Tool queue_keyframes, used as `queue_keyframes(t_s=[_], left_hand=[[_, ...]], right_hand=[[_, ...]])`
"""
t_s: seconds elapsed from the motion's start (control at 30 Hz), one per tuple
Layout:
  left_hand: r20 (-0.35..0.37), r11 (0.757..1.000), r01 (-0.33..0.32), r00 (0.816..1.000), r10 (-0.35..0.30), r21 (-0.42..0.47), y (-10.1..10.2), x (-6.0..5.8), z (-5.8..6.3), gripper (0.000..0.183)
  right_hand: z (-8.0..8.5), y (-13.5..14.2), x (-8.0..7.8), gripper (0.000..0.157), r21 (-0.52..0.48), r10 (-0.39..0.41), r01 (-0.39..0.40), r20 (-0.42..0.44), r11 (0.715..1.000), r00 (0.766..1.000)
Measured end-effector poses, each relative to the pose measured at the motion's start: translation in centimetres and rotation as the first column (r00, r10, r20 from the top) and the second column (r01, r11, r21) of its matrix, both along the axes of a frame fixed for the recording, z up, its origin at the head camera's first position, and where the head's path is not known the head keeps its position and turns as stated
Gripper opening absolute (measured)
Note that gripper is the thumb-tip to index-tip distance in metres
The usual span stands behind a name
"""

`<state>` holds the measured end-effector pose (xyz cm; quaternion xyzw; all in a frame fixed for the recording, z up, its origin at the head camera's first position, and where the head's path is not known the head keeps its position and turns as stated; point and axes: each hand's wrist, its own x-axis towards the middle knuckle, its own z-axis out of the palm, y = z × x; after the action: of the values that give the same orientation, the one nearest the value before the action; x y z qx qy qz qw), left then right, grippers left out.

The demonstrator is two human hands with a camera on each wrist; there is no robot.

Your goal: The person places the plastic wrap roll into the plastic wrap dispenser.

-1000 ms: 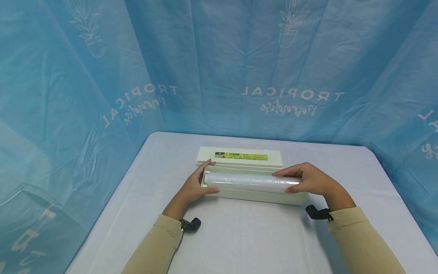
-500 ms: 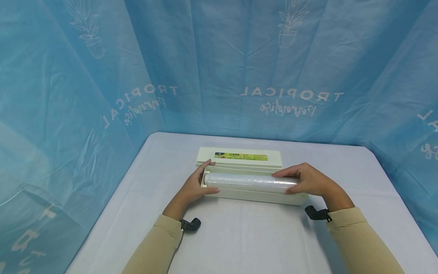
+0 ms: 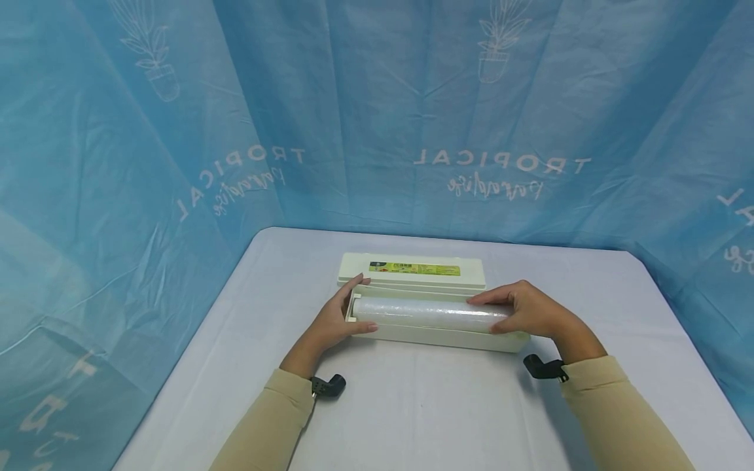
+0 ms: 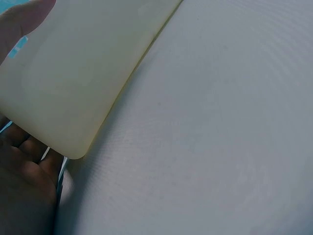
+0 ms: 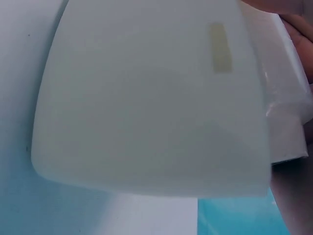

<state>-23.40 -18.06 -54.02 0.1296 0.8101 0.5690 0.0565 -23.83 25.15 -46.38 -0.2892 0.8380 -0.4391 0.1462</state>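
A roll of clear plastic wrap (image 3: 424, 313) lies lengthwise in an open, long cream box (image 3: 436, 336). My left hand (image 3: 332, 322) holds the box's left end, thumb over the front rim and fingers behind the back wall. At the other end, my right hand (image 3: 533, 311) grips the roll between thumb and fingers. In the right wrist view the roll's end (image 5: 286, 98) shows above the rim, beside the box's pale end wall (image 5: 146, 107). The left wrist view shows the box's plain outer wall (image 4: 88, 73) with my thumb over its edge.
Right behind the box lies its cream lid (image 3: 471, 271), with a yellow-green label. A white cloth covers the table (image 3: 412, 405). Blue printed curtains (image 3: 377, 131) hang around the back and sides. Black straps with small cameras (image 3: 544, 367) sit on both wrists.
The right end of the roll has sunk slightly toward the box, and my right hand has shifted a little to the left with it. My left hand stays in place.
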Motion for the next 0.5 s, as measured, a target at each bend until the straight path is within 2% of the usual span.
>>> queue_keyframes(t_s=[0.5], left_hand=[[-0.007, 1.0, 0.007, 1.0, -0.007, 0.013, -0.08, -0.14, -0.22, 0.115]], right_hand=[[-0.52, -0.17, -0.09, 0.055, 0.016, -0.032, 0.032, 0.015, 0.999, 0.999]])
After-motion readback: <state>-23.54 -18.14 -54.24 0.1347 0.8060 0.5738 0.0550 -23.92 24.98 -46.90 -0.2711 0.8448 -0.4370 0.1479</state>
